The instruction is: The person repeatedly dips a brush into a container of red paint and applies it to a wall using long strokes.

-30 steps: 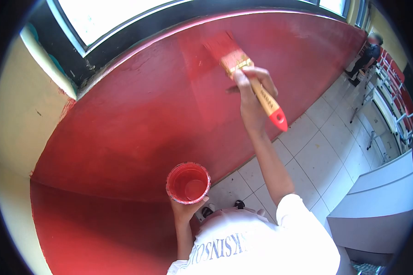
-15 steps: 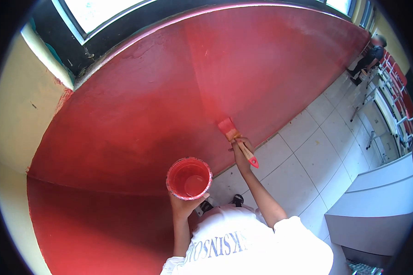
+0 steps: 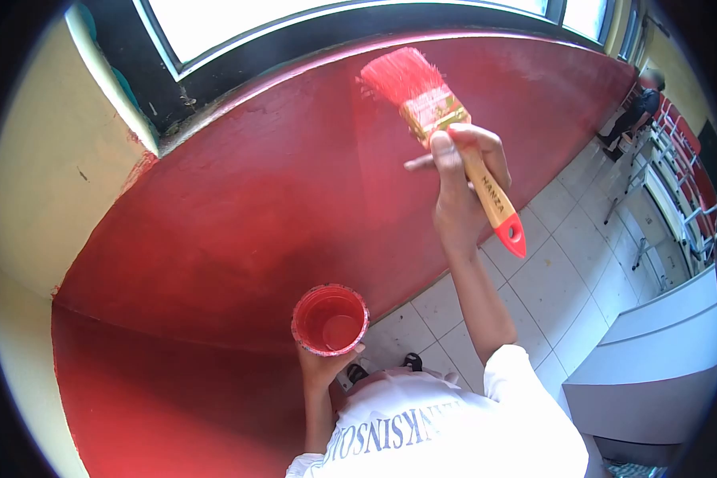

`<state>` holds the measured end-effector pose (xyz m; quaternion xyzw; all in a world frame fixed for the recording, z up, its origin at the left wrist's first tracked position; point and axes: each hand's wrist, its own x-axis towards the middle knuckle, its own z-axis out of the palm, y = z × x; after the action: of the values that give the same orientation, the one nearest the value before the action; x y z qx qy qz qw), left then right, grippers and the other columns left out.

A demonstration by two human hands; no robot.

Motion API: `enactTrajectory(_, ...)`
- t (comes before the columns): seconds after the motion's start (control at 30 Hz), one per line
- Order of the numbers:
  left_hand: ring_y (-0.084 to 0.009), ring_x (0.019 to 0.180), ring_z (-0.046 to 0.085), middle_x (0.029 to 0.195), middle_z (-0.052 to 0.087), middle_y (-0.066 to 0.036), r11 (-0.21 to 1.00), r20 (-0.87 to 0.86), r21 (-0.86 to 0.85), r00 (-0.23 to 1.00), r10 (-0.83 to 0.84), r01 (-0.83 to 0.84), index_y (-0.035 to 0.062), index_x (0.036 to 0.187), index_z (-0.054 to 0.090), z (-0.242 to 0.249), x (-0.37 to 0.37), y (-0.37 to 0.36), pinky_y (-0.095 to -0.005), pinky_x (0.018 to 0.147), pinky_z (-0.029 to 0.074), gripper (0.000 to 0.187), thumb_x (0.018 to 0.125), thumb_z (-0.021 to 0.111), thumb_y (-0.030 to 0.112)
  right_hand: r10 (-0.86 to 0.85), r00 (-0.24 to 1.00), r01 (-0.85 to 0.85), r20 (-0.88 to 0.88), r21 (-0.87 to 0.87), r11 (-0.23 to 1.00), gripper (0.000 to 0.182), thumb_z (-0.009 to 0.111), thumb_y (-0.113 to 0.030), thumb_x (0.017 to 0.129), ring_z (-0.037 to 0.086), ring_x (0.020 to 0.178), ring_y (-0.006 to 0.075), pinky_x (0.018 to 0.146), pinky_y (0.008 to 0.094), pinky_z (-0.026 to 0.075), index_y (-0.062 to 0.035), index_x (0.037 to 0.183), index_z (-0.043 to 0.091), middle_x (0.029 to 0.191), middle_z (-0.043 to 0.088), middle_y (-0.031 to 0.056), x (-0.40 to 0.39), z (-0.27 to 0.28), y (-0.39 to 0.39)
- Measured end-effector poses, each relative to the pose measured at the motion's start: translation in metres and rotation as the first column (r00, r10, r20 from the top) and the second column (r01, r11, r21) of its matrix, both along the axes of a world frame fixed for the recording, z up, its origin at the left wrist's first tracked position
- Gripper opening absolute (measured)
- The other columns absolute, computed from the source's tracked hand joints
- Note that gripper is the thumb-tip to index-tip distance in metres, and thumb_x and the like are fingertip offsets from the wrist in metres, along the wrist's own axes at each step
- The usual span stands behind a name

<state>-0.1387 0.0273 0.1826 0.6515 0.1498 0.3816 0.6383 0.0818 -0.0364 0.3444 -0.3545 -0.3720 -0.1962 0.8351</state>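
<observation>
My right hand (image 3: 464, 179) is closed around a wide paintbrush (image 3: 478, 171) with a wooden handle and a red tip. Its red-coated bristles point to the upper left, in front of the red wall (image 3: 239, 215); whether they touch it I cannot tell. Low in the middle, my left hand (image 3: 323, 368) holds a small tub (image 3: 331, 320) from below and the side. Red paint lies at the bottom of the tub, and its rim is smeared with paint.
A window frame (image 3: 167, 48) and ledge run above the wall. Cream wall (image 3: 40, 175) stands at left. At right are floor tiles (image 3: 546, 275), desks, red chairs and a grey-white cabinet (image 3: 653, 342). A person (image 3: 639, 111) in dark clothes is at the far upper right.
My right hand has lifted the brush from low on the wall up and toward the camera. The tub in my left hand has barely shifted. The view has moved slightly.
</observation>
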Motion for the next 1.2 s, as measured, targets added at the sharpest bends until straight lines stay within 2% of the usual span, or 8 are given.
enactTrajectory(0.13,-0.0218,0.107,0.056,0.115,0.058,-0.01,0.997,-0.006,-0.081,1.0,-0.006,0.006,0.0041,0.121,0.048,-0.01,-0.004,0.004,-0.0378,0.091,0.046,0.081,0.051,0.088,0.015,-0.025,0.998,0.027,0.054,-0.037,0.999,0.009,0.061,-0.004,0.084,0.062,0.07,0.0138,0.052,0.0282,0.059,-0.0003,0.091,0.055,0.084,0.054,0.0083,-0.001,0.015,0.016)
enactTrajectory(0.23,-0.0218,0.107,0.056,0.115,0.057,-0.01,0.999,-0.024,-0.043,1.0,-0.005,0.003,0.0038,0.121,0.048,-0.007,-0.007,0.008,-0.0376,0.091,0.046,0.082,0.051,0.088,0.016,-0.024,1.0,0.024,-0.002,-0.085,0.996,0.008,0.06,-0.003,0.084,0.062,0.072,0.0142,0.052,0.0284,0.059,-0.0002,0.09,0.055,0.087,0.055,0.0087,0.0,0.0,0.026)
enactTrajectory(0.33,-0.0218,0.107,0.056,0.116,0.057,-0.01,0.999,-0.025,-0.028,1.0,0.015,-0.015,0.0036,0.121,0.047,-0.013,-0.011,0.013,-0.0374,0.091,0.046,0.083,0.051,0.088,0.016,-0.047,0.993,0.029,-0.104,-0.167,0.985,0.008,0.06,-0.002,0.084,0.062,0.072,0.0155,0.054,0.029,0.059,0.0009,0.089,0.054,0.089,0.055,0.0094,-0.004,-0.025,0.028)
enactTrajectory(0.43,-0.0183,0.095,0.061,0.105,0.061,-0.009,1.0,-0.012,0.003,1.0,0.021,-0.021,0.0025,0.12,0.048,-0.022,-0.009,0.012,-0.0343,0.083,0.05,0.079,0.055,0.089,0.021,-0.031,0.978,-0.013,-0.206,-0.211,0.977,0.007,0.059,0.001,0.084,0.061,0.073,0.0163,0.056,0.0304,0.06,0.0017,0.089,0.054,0.09,0.054,0.0097,-0.006,-0.052,0.017)
enactTrajectory(0.63,-0.0177,0.094,0.061,0.104,0.062,-0.009,0.999,-0.003,0.018,0.999,0.051,-0.051,0.0027,0.12,0.048,-0.015,-0.007,0.013,-0.0335,0.082,0.05,0.078,0.056,0.089,0.021,-0.034,0.943,-0.067,-0.33,-0.291,0.954,0.007,0.057,0.004,0.084,0.06,0.075,0.0155,0.058,0.0313,0.06,0.0015,0.09,0.054,0.09,0.054,0.0094,-0.013,-0.116,0.012)
enactTrajectory(0.83,-0.0183,0.096,0.061,0.106,0.061,-0.008,0.999,-0.034,0.04,0.999,0.027,-0.025,0.003,0.121,0.048,-0.019,-0.01,0.023,-0.034,0.083,0.05,0.08,0.056,0.089,0.024,-0.048,0.941,-0.07,-0.335,-0.33,0.941,0.009,0.059,0.005,0.083,0.06,0.074,0.0149,0.058,0.0303,0.059,0.0015,0.09,0.055,0.088,0.055,0.0091,-0.017,-0.171,0.014)
enactTrajectory(0.93,-0.0221,0.107,0.056,0.117,0.056,-0.011,0.999,-0.076,-0.037,0.997,-0.003,0.0,0.0028,0.122,0.046,-0.015,-0.009,0.021,-0.0379,0.092,0.045,0.084,0.051,0.089,0.018,-0.07,0.933,-0.064,-0.354,-0.352,0.934,0.009,0.059,0.004,0.083,0.06,0.072,0.0147,0.058,0.0294,0.059,0.0018,0.09,0.055,0.087,0.055,0.0093,-0.019,-0.188,0.012)
enactTrajectory(1.2,-0.0189,0.097,0.06,0.107,0.061,-0.009,0.999,-0.06,-0.013,0.998,0.033,-0.034,0.0029,0.121,0.047,-0.022,-0.01,0.019,-0.0345,0.084,0.05,0.081,0.055,0.089,0.022,-0.087,0.89,-0.131,-0.447,-0.434,0.891,0.009,0.061,0.002,0.082,0.06,0.07,0.0132,0.057,0.0274,0.057,0.0011,0.088,0.056,0.085,0.058,0.0092,-0.023,-0.255,0.008)
